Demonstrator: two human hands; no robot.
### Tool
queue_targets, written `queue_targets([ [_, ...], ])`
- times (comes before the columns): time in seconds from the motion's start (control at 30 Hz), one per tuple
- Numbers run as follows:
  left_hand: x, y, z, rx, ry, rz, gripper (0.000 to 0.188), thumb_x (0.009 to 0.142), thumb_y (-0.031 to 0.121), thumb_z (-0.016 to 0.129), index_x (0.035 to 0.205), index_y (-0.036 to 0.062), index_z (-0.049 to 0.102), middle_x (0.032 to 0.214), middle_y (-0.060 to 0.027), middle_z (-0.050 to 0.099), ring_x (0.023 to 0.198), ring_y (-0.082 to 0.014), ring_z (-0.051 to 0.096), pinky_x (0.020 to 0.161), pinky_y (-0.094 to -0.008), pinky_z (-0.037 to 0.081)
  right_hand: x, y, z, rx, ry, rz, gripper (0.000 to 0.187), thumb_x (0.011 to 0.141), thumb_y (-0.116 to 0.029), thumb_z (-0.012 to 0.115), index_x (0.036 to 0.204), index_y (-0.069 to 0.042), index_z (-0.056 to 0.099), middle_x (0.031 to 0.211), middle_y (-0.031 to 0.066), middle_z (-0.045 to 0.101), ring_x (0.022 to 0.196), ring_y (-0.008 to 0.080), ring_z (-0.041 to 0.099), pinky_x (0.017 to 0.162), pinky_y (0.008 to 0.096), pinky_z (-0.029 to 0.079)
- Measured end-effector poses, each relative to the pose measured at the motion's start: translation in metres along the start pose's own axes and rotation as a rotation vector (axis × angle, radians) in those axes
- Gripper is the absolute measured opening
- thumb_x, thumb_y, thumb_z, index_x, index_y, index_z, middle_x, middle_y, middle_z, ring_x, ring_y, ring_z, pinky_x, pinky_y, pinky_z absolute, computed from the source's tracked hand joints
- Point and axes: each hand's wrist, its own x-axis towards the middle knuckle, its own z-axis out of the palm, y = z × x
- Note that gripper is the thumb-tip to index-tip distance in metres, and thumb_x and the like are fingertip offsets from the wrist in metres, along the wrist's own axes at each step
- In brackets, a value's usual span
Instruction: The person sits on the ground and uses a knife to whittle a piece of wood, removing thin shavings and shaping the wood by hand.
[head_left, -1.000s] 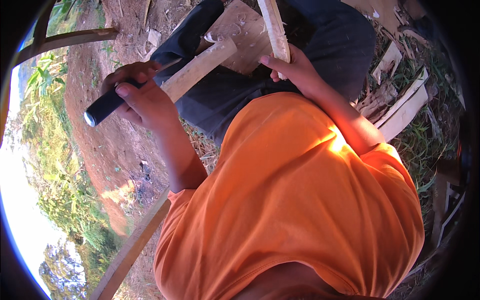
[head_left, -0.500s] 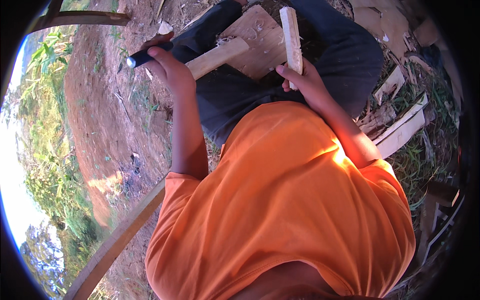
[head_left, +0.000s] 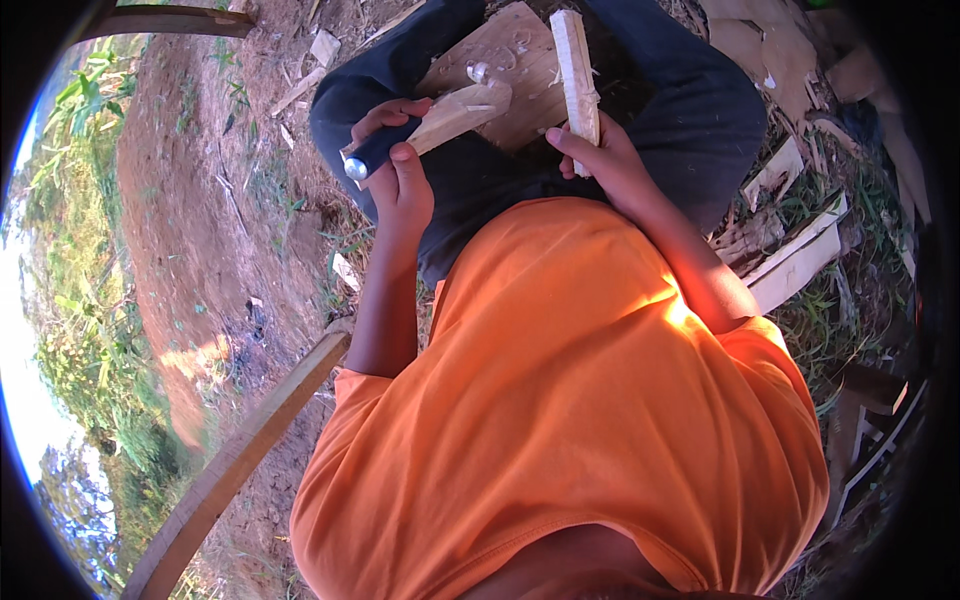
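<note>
My left hand (head_left: 395, 165) is closed around a dark cylindrical tool handle (head_left: 385, 148) with a shiny silver end cap. I cannot make out the tool's working end. Just beyond these fingers, a pale piece of wood (head_left: 455, 115) slants across my thigh, one end near the hand. My right hand (head_left: 605, 155) grips the lower end of a pale, rough-cut wooden stick (head_left: 576, 75), which points away from me. Between my legs lies a flat wooden board (head_left: 525, 105) with curled shavings on it.
I sit with dark trousers (head_left: 690, 100) folded around the board. Wood scraps (head_left: 800, 255) and bark-like sheets (head_left: 765, 45) litter the right side. A long wooden pole (head_left: 240, 460) runs along the lower left, over bare reddish earth (head_left: 170, 220). Green plants (head_left: 85, 320) grow beyond.
My left hand has moved right and slightly toward me with the dark handle, from left of the leg to over the thigh beside the slanting wood. My right hand and stick have barely moved.
</note>
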Motion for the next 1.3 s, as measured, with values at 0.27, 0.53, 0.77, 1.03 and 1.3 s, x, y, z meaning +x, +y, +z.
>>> queue_targets([
  [0.27, -0.005, -0.002, 0.01, -0.439, 0.174, -0.065, 0.054, 0.101, 0.057, 0.057, 0.122, 0.0101, 0.044, 0.112, -0.0133, 0.054, 0.11, -0.0288, 0.061, 0.111, -0.0592, 0.044, -0.003, 0.004, 0.002, 0.023, 0.03, -0.026, 0.045, 0.092, -0.029, 0.078, 0.12, -0.003, 0.055, 0.084, 0.0013, 0.058, 0.064, 0.0084, 0.056, 0.057, 0.026, 0.047],
  [0.53, 0.024, -0.021, 0.011, -0.612, 0.212, -0.087, 0.043, 0.102, 0.053, 0.059, 0.106, 0.0114, 0.049, 0.09, -0.0061, 0.053, 0.088, -0.0201, 0.054, 0.094, -0.0501, 0.049, -0.003, 0.002, 0.002, 0.015, 0.013, -0.033, 0.045, 0.094, -0.024, 0.075, 0.128, -0.003, 0.055, 0.085, 0.0007, 0.057, 0.062, 0.0079, 0.053, 0.054, 0.0256, 0.043],
  [0.77, 0.039, -0.026, 0.029, -0.704, 0.198, -0.054, 0.032, 0.107, 0.036, 0.057, 0.101, 0.006, 0.046, 0.084, -0.0085, 0.052, 0.075, -0.0165, 0.05, 0.077, -0.0365, 0.048, -0.008, -0.008, 0.003, 0.033, 0.03, -0.011, 0.043, 0.093, -0.022, 0.077, 0.124, -0.003, 0.053, 0.086, 0.0013, 0.058, 0.061, 0.0071, 0.054, 0.052, 0.0243, 0.045],
  [1.03, 0.04, -0.032, 0.04, -0.722, 0.264, -0.082, 0.029, 0.104, 0.024, 0.06, 0.084, 0.0062, 0.048, 0.069, -0.0038, 0.049, 0.064, -0.0132, 0.046, 0.065, -0.0315, 0.042, -0.004, -0.035, -0.024, -0.13, 0.085, -0.081, 0.049, 0.093, -0.023, 0.076, 0.13, -0.003, 0.052, 0.092, 0.0006, 0.058, 0.067, 0.0064, 0.054, 0.059, 0.0242, 0.046],
  [1.3, 0.038, -0.03, 0.041, -0.803, 0.431, -0.209, 0.034, 0.103, 0.019, 0.06, 0.075, 0.0079, 0.044, 0.063, -0.0029, 0.047, 0.059, -0.0122, 0.045, 0.06, -0.0308, 0.04, -0.005, -0.078, -0.041, -0.271, 0.092, -0.199, 0.05, 0.092, -0.03, 0.077, 0.128, -0.003, 0.055, 0.093, 0.0005, 0.057, 0.075, 0.0075, 0.054, 0.066, 0.0257, 0.048],
])
